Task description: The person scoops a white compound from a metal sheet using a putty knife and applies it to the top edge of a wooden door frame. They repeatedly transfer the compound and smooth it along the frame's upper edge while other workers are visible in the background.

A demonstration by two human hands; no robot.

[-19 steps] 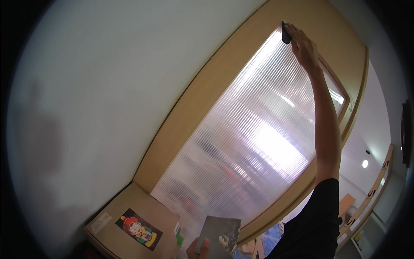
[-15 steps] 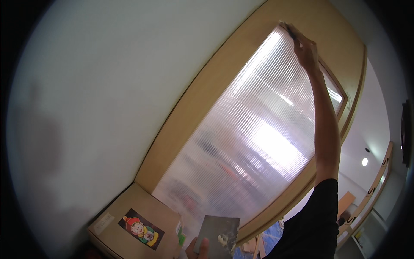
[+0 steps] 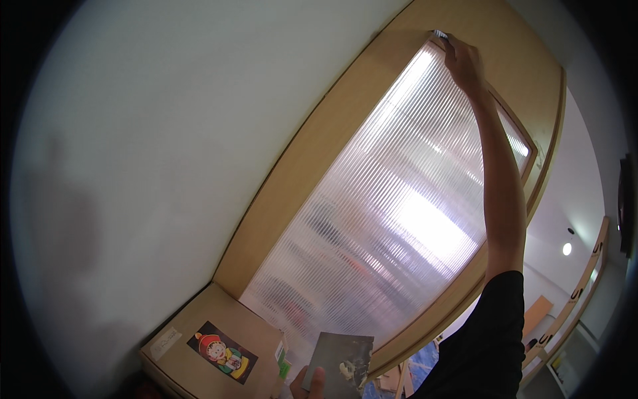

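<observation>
A ribbed translucent panel (image 3: 372, 219) is set in a pale wood frame (image 3: 279, 213) that slants across the view. My right arm reaches high up over it. At the panel's top corner, my right hand (image 3: 465, 65) is closed on a small, shiny-bladed putty knife (image 3: 440, 34), whose blade lies against the wood at the corner. Its handle is hidden in my fingers. Low in the middle, my left hand (image 3: 312, 384) grips a flat grey board (image 3: 332, 359), thumb on top. A pale, paste-like smear (image 3: 348, 370) sticks to the board's face.
A cardboard box (image 3: 199, 372) with a cartoon picture on top stands at lower left, against the white wall (image 3: 146, 153). Blue sheeting (image 3: 423, 362) shows below the frame. Farther right are a wooden strip with dark markings (image 3: 577, 292) and a round ceiling light (image 3: 567, 249).
My right hand has shifted slightly left at the top corner, and the blade has turned to show a shiny face. The left hand still holds the board; the view has moved slightly.
</observation>
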